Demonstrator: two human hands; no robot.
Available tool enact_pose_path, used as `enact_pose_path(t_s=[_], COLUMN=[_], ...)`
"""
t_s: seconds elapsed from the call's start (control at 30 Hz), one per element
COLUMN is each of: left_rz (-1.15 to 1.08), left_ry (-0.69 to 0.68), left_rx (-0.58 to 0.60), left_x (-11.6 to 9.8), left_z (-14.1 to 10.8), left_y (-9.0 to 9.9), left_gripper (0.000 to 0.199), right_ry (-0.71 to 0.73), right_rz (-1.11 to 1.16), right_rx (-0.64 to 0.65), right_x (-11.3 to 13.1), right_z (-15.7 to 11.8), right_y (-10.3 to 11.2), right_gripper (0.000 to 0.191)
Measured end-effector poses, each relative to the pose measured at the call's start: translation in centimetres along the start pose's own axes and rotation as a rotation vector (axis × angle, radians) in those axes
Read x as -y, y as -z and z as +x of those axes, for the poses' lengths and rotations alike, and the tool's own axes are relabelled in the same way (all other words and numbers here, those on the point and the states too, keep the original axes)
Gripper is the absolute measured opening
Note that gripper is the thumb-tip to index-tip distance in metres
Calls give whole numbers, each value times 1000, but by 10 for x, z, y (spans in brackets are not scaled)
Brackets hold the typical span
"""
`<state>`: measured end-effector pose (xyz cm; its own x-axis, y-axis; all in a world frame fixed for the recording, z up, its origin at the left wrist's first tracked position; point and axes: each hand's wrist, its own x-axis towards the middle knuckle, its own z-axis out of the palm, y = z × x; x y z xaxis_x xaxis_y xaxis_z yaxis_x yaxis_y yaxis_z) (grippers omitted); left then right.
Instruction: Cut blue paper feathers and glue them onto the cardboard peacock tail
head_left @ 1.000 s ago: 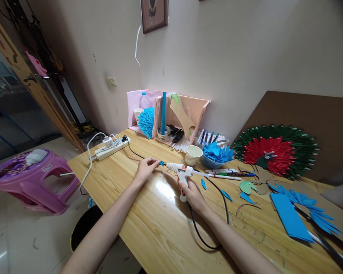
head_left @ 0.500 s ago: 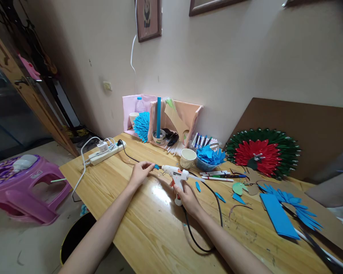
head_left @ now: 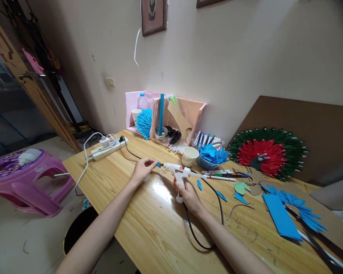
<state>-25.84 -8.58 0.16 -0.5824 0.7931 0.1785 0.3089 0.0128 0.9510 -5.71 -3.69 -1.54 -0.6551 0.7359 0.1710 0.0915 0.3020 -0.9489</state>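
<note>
My right hand (head_left: pixel 189 195) is wrapped round the handle of a white hot glue gun (head_left: pixel 180 176), whose nozzle points left. A white glue stick (head_left: pixel 198 175) sticks out of its back end. Between the fingertips of my left hand (head_left: pixel 143 169) is a small blue paper petal (head_left: pixel 159 164), held just in front of the nozzle; whether they touch I cannot tell. More loose blue petals (head_left: pixel 199 185) lie right of the gun. A cardboard piece ringed with blue petals (head_left: pixel 300 207) lies at the right, beside a folded blue sheet (head_left: pixel 281 217).
A bowl of blue paper pieces (head_left: pixel 212 156), a paper cup (head_left: pixel 190 156) and markers (head_left: pixel 225 175) stand or lie behind the gun. A black cord (head_left: pixel 221 205) loops by my right forearm. At the left edge sits a power strip (head_left: pixel 108 149); a pink stool (head_left: pixel 40 186) is beyond.
The view has shifted slightly, so everything appears a little further right. Both hands keep their grips, with the petal still close to the nozzle.
</note>
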Motion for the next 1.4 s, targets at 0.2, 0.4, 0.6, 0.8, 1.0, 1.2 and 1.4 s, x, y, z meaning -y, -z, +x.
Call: enact_pose_path(t_s=[0.2,0.4,0.6,0.8,1.0,1.2,1.4], left_rz=[21,55,58,49,34,-28,-79], left_ry=[-13,-39,-41,-57,-59,-11,64], left_rx=[23,46,53,50,32,-51,-117], left_x=[-3,-6,-6,-4,-2,-1,3], left_z=[-2,-3,-4,-2,0,4,6], left_y=[0,0,1,2,4,12,16], left_gripper=[28,27,27,28,26,28,33], right_ry=[-15,10,-2,14,15,49,65], right_rz=[12,9,-9,-41,-86,-196,-510], right_rx=[14,14,21,3,-12,-57,-145], right_x=[3,4,0,3,7,13,14], right_z=[0,0,0,1,0,11,57], right_y=[1,1,1,1,2,1,-19], right_gripper=[24,23,23,23,23,25,20])
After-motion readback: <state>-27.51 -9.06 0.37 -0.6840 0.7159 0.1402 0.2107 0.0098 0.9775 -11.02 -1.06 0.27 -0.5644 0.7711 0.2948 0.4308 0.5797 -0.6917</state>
